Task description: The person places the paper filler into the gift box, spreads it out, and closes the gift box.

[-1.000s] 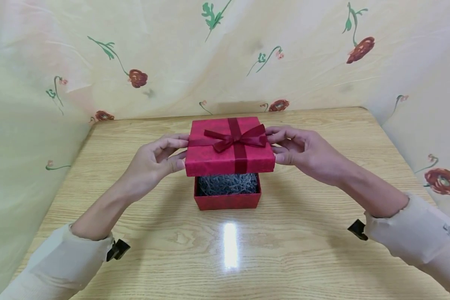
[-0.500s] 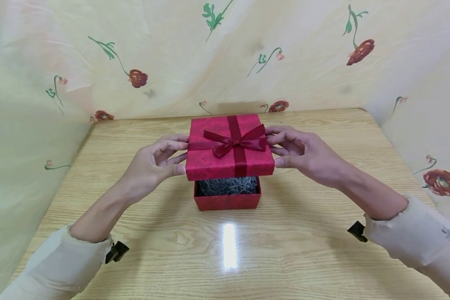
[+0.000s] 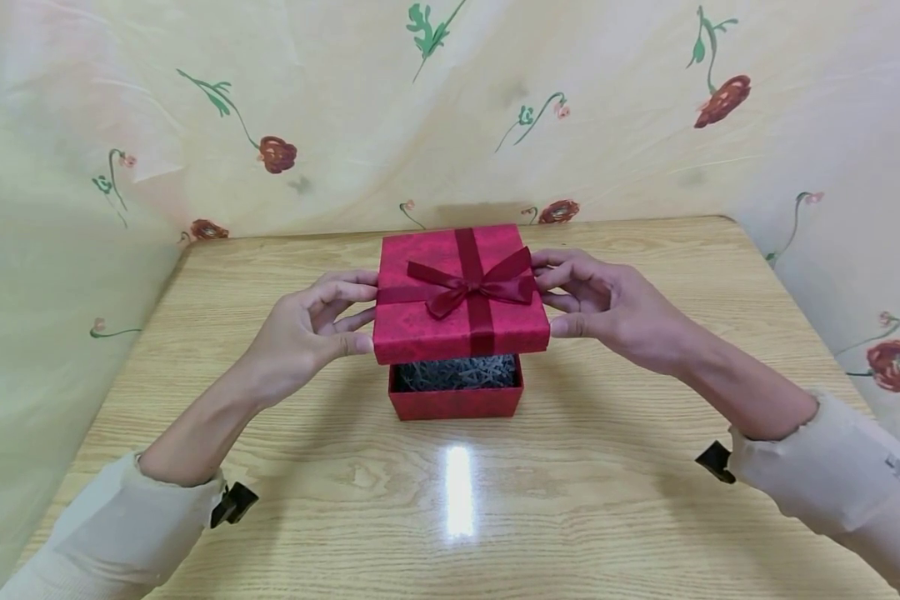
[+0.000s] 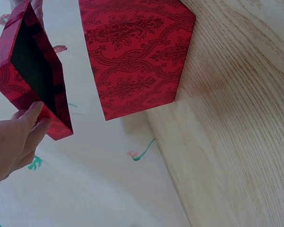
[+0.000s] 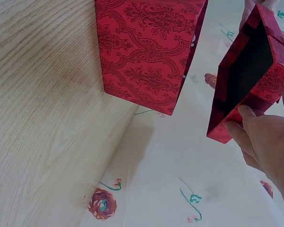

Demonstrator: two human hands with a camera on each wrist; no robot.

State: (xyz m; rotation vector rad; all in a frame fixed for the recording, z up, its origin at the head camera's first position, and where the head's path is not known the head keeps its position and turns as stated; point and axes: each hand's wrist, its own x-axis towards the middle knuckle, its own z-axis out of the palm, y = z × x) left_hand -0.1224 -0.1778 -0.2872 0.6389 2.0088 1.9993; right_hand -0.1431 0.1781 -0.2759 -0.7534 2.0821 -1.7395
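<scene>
A red gift box lid [image 3: 420, 325] with a dark red ribbon bow [image 3: 472, 286] is held up between both hands. My left hand [image 3: 300, 333] grips its left side, thumb at the near corner and fingers along the edge. At the opposite side my right hand [image 3: 615, 312] holds it the same way. Below the lid, the red patterned box base [image 3: 456, 406] stands on the table, with grey shredded paper [image 3: 457, 372] showing at its near part. The lid hides the rest of the opening. Both wrist views show a gap between base and lid, whose dark inside [image 5: 248, 66] faces down.
The wood-grain table [image 3: 360, 517] extends around the box, with a bright light reflection in front. A cream cloth [image 3: 360, 108] printed with flowers hangs behind and at both sides. Black clips [image 3: 234, 504] sit at the sleeve cuffs.
The lid has tilted so its top faces the head camera more, and its near edge has dropped slightly over the base. Both hands keep their hold; the base stays put.
</scene>
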